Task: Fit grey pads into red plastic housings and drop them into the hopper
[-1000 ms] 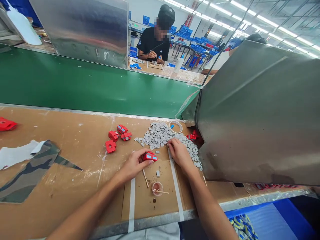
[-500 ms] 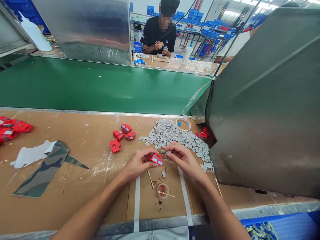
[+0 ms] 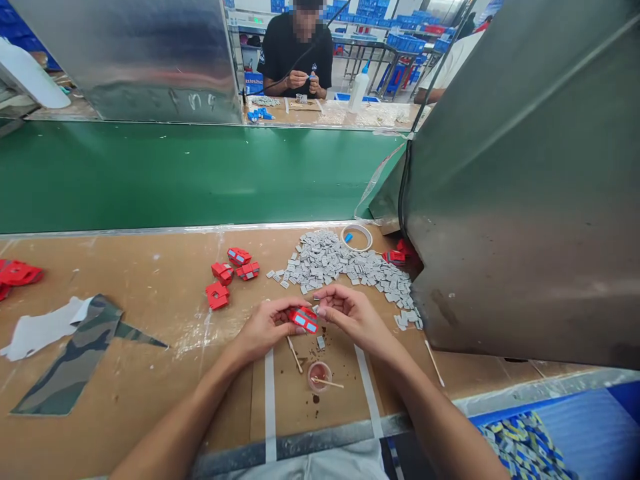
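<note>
My left hand [image 3: 263, 328] pinches a red plastic toy part [image 3: 302, 313] with light-blue, window-like patches on its side. Close against that part, my right hand [image 3: 353, 315] is closed on a small grey tile [image 3: 315, 309], mostly covered by the fingertips. Below the hands lies a single grey tile [image 3: 321, 342]. A small clear cup [image 3: 319, 369] with reddish contents has a thin stick across it. To its left rests a cotton swab [image 3: 295, 355]. Beyond the hands spreads a pile of grey tiles [image 3: 325, 260].
Several red parts [image 3: 217, 295] stand left of the pile, more [image 3: 20, 272] at the far left. A tape roll [image 3: 357, 238] sits behind the tiles. Camouflage cloth [image 3: 75, 360] lies left. A metal panel [image 3: 510, 200] borders the right. Across the green belt [image 3: 190, 173] a person [image 3: 295, 53] works.
My right hand has brought the grey tile leftward to the red part, closing the gap between the hands. The head view has shifted slightly, moving the scene leftward.
</note>
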Demonstrator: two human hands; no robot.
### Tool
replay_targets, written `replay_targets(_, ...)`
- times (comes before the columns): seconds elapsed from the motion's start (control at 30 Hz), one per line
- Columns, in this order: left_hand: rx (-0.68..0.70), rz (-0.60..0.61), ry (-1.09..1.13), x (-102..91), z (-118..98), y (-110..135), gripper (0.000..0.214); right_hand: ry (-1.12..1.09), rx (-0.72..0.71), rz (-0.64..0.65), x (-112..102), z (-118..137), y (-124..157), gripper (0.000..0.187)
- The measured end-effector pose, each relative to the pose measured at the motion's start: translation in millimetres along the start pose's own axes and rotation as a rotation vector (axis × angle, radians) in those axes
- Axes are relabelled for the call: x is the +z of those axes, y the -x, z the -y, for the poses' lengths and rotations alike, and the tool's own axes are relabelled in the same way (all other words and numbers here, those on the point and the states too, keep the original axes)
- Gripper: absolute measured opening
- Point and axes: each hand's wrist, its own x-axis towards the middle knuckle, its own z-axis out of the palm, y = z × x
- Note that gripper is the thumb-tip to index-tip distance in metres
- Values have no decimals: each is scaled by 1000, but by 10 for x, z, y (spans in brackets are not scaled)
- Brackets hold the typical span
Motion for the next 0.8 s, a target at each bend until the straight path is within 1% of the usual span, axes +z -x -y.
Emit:
replay_targets(0.1,13,14,-10,0,-8,5,39,-10,22,-3,32,-48,-14,23)
replay_targets(0.23,36,38,-70,-11,2,12,38,74,18,0,33,-49,-22,19)
replay_targets(0.47,83,42,-204,-14,22,9,34,142,44,72,18,25,-5,16)
replay_targets(0.7,148,31,-291,12,22,28,29,270,32,57,28,47,22,14)
replay_targets(0.8,169,18,-342,19,48,24,25,379,11,59,36,58,14,14)
